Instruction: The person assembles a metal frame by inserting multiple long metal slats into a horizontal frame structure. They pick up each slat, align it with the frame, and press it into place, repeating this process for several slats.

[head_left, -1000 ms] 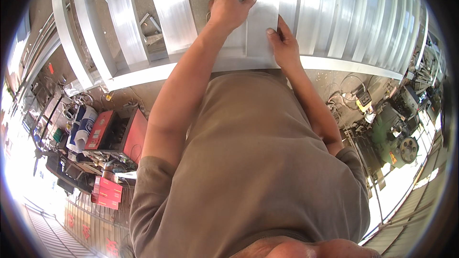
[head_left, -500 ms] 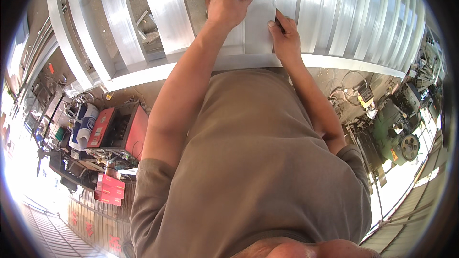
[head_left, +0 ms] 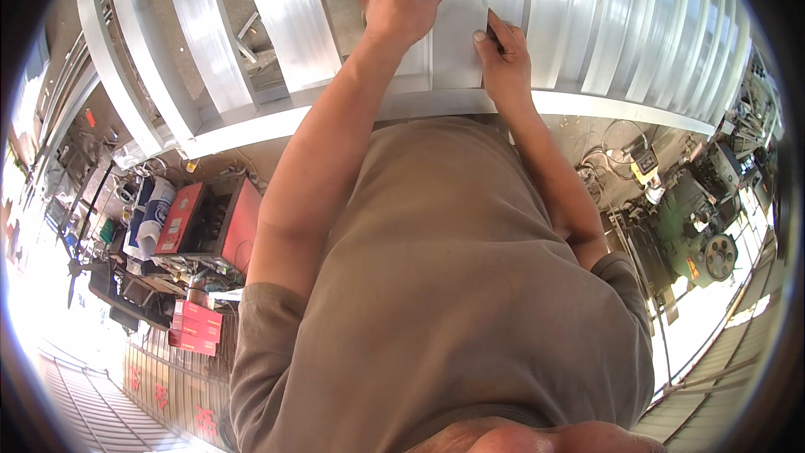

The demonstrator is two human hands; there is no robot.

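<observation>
Flat silver metal slats lie side by side in front of me, fixed to a long metal rail (head_left: 579,106) near my waist. Over a wide slat (head_left: 458,25) at the middle, my left hand (head_left: 401,4) reaches with index finger and thumb stretched out and its other fingers curled. A small dark thing shows under that palm, mostly hidden. My right hand (head_left: 506,67) is closed at the same slat's right edge, thumb and fingers pinching a thin dark object (head_left: 498,44) whose kind I cannot make out.
More slats (head_left: 285,17) with gaps between them run to the left, with metal offcuts on the floor below. A red open-topped machine box (head_left: 210,222) stands at the left, red cartons (head_left: 195,327) nearer. Green machinery (head_left: 692,239) and cables are at the right.
The view has shifted slightly, so the slats and both hands sit a little differently in the picture. Both hands keep nearly the same pose at the wide slat.
</observation>
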